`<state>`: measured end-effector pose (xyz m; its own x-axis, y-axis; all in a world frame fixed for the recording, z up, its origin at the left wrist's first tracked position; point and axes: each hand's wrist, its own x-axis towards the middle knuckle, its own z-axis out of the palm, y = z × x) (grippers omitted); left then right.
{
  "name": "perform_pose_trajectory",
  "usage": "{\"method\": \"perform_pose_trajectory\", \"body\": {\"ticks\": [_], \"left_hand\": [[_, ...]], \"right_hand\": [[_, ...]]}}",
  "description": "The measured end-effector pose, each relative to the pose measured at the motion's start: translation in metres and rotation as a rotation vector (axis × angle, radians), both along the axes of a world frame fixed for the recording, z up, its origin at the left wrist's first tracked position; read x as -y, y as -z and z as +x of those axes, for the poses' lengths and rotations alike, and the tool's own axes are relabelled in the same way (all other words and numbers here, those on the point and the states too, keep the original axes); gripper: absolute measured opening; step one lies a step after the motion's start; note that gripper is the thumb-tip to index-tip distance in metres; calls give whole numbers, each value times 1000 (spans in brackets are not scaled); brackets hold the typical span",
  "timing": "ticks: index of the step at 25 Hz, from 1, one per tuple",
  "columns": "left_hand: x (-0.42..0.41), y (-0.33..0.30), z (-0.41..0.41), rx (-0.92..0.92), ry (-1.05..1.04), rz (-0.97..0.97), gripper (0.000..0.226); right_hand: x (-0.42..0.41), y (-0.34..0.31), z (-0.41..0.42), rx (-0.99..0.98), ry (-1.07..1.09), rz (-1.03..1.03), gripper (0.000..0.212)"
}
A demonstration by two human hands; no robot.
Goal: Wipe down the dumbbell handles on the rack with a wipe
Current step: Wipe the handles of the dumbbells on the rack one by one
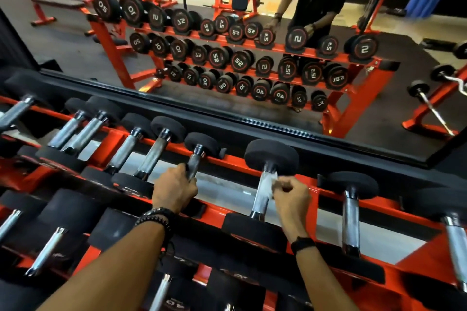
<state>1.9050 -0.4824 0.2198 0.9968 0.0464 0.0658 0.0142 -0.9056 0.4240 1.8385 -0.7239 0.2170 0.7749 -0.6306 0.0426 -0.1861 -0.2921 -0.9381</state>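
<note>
Gym floor, red steel dumbbell rack (228, 160) against a wall mirror (252, 70). Top tier holds a row of black rubber-headed dumbbells with chrome handles, each lying front to back across the rails.

White wipe (269, 182) sits on the upper part of the handle of the large dumbbell (262, 184), right of centre on the top tier, just below its far head. Right hand (290, 195) has fingers curled, fingertips pinching the wipe against that handle from the right side. Black band on the right wrist.

Left hand (174, 188) wraps around the lower handle of the neighbouring smaller dumbbell (198, 151), one slot left; fingers closed round the bar, thumb side up. Beaded bracelets (156, 217) on the left wrist.

Further left on the same tier: four more dumbbells, handles tilted toward the camera. Right of the large one: two more, handles near upright in view. Lower tiers at the bottom edge show more chrome handles and black heads, partly hidden by the forearms.

Mirror reflects the front of the rack, three tiers, heads with mirrored weight numbers, plus the person in dark clothing with both hands on the top tier. Red machines and benches behind in the reflection; curl bars on a red stand at right.
</note>
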Motion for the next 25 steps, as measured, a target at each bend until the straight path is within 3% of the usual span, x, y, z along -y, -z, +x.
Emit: {"method": "perform_pose_trajectory", "body": {"ticks": [4,9,15,18,22,25], "left_hand": [[0,-1,0,-4,-2,-18,27],[0,-1,0,3,6,-12,27],[-3,-1,0,5,22,-10,26],[-3,-1,0,9,13,-16,26],[-3,1,0,5,3,-25,27],[-3,0,-1,2,3,-20,27]], "right_hand": [[2,5,-23,-30,-49,60,17],[-5,-2,-37,-43,-175,-9,16],[5,-11,7,117,-46,-71,20],[2,2,-7,65,-101,-111,19],[5,8,-24,-124,-164,106,25],[9,-6,0,-6,-38,179,14]]}}
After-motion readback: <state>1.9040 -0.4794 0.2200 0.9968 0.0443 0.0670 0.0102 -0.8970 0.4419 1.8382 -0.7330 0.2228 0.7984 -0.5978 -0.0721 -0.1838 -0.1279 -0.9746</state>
